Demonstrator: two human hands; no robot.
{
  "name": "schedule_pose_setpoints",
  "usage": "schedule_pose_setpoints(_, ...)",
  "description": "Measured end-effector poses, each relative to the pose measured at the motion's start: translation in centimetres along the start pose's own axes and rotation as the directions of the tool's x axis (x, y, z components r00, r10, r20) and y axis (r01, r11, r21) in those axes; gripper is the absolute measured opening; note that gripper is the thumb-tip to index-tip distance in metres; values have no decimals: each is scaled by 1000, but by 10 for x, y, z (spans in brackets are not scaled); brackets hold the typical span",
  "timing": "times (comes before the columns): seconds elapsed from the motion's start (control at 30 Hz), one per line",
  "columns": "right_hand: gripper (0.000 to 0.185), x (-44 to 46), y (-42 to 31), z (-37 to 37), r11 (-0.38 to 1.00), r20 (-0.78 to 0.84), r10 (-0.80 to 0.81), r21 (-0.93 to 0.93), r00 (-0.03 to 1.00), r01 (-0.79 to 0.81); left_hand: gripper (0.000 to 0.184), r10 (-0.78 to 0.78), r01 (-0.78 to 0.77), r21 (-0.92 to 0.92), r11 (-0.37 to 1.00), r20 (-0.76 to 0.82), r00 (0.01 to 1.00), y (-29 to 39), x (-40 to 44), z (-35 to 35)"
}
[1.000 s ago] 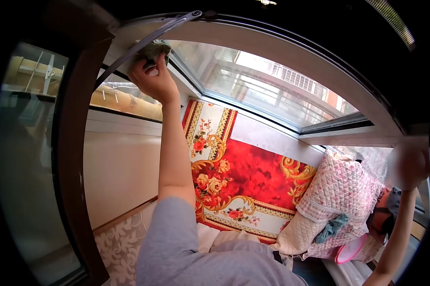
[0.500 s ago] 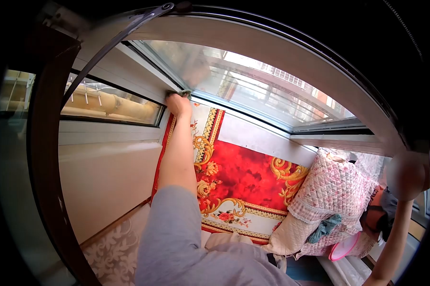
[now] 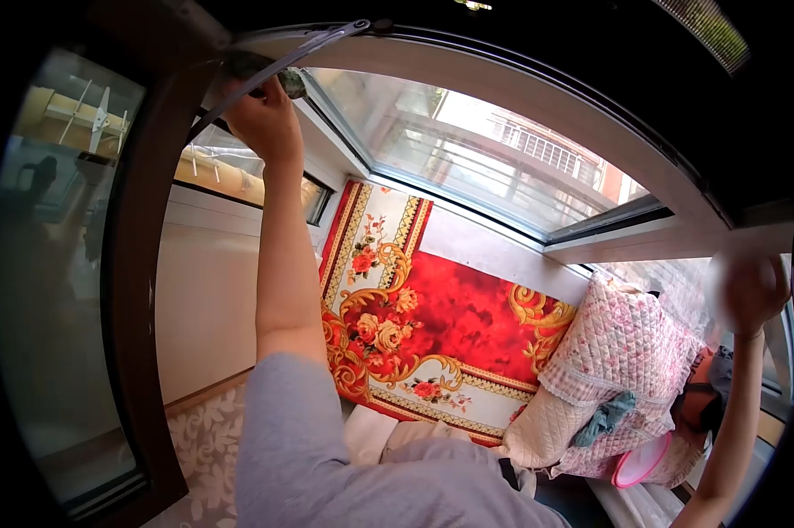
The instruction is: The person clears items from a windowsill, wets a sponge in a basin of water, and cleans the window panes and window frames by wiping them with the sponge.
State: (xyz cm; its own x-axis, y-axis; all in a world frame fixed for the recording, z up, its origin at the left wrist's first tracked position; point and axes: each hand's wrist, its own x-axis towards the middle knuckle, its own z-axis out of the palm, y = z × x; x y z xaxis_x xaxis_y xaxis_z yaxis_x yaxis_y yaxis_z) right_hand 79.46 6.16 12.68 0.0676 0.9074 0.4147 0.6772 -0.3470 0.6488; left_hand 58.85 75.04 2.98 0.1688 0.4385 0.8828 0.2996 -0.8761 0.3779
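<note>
Left hand (image 3: 263, 119) upper left of frame, fingers clamped on a dark green cloth (image 3: 291, 83), partly hidden by the metal stay arm (image 3: 305, 55). Cloth sits at the upper-left corner of the white window frame (image 3: 467, 73); contact unclear. Right hand (image 3: 758, 286) at right edge, blurred, can't tell its fingers. Cloth not set down, so I'd call it mid-job; share done or left doesn't show.

We see daylight through a wide window (image 3: 467, 163), with a white railing (image 3: 542, 150) outside; below it lies a red flowered covering (image 3: 467, 304). A cream panel (image 3: 208, 295) stands beside a dark-framed glass pane (image 3: 67, 299).
</note>
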Motion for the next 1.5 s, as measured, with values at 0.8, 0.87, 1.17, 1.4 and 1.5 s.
schedule_pose_setpoints(0.8,24,78,-48,-21,983,-263,181,44,948,-176,18,-56,591,-663,458,643,764,318,-130,-9)
schedule_pose_setpoints(0.87,24,77,-47,-20,986,-257,169,45,951,-163,9,162,185,-695,695,402,901,344,-151,1)
schedule_pose_setpoints(1.17,17,76,-46,-20,987,-266,159,40,951,-154,34,-191,757,-641,130,733,653,318,-108,-54)
schedule_pose_setpoints(1.4,18,74,-45,-15,986,-287,166,76,943,-151,34,-206,795,-589,146,767,607,360,-117,-30)
schedule_pose_setpoints(1.5,19,75,-45,-16,985,-296,169,84,940,-150,38,-218,746,-594,300,719,660,397,-147,-27)
